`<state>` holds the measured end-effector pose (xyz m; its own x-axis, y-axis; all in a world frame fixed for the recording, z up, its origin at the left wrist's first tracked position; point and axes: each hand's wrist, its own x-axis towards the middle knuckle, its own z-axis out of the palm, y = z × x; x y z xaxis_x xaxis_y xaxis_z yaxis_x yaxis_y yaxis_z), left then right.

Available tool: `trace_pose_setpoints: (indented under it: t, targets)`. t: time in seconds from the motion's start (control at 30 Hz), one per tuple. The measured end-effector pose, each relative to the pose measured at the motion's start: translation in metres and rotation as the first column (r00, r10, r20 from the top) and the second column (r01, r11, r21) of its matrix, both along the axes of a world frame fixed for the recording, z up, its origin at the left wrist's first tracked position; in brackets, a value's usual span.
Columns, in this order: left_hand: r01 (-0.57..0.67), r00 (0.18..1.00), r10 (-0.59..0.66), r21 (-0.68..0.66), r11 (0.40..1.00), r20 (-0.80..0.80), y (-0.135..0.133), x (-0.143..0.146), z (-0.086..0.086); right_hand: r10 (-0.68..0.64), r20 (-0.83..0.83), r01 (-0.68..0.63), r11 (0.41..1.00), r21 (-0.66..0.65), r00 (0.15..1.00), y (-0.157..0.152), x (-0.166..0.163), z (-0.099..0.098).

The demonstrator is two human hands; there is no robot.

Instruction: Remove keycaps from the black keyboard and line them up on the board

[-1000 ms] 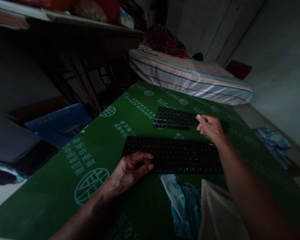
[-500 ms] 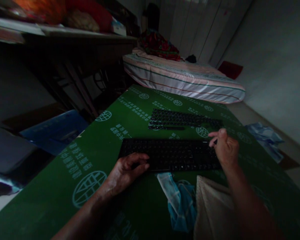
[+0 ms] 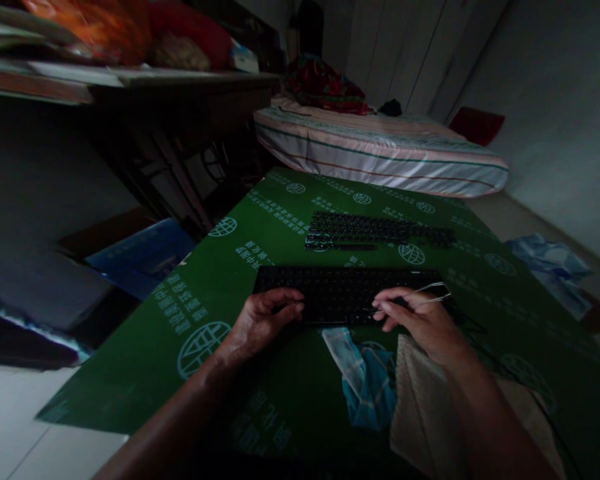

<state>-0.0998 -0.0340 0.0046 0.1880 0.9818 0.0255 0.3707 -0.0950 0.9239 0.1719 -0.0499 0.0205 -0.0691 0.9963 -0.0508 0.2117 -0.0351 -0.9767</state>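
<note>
A black keyboard (image 3: pixel 330 287) lies on the green table, its keys hard to make out in the dim light. My left hand (image 3: pixel 267 320) is at its front left part, thumb and fingertips closed at the near edge. Over the right part of the keyboard is my right hand (image 3: pixel 410 317), its fingers pinched around a thin two-pronged wire tool (image 3: pixel 433 288) whose pale ends stick out past the knuckles. Its other end, down by the keys, is mostly hidden by the fingers. Behind the keyboard, loose black keycaps (image 3: pixel 360 229) lie in rows.
A blue checked cloth (image 3: pixel 370 387) and a beige cloth (image 3: pixel 425 407) lie on the green table (image 3: pixel 130 393) before the keyboard. A dark cable (image 3: pixel 510 370) runs along the right. Beyond stand a bed (image 3: pixel 380 150) and a loaded side table (image 3: pixel 180 79).
My right hand has moved left and down from the keyboard's right end to its front keys, and the wire tool now shows in it. My left hand stays at the keyboard. The view has shifted slightly.
</note>
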Motion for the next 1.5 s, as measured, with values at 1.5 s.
trace_pose_setpoints:
  t: [1.5]
  targets:
    - [0.554, 0.812, -0.374, 0.389, 0.736, -0.448, 0.023, 0.063, -0.018, -0.164, 0.286, 0.148, 0.986, 0.078, 0.944, -0.001, -0.018, -0.007]
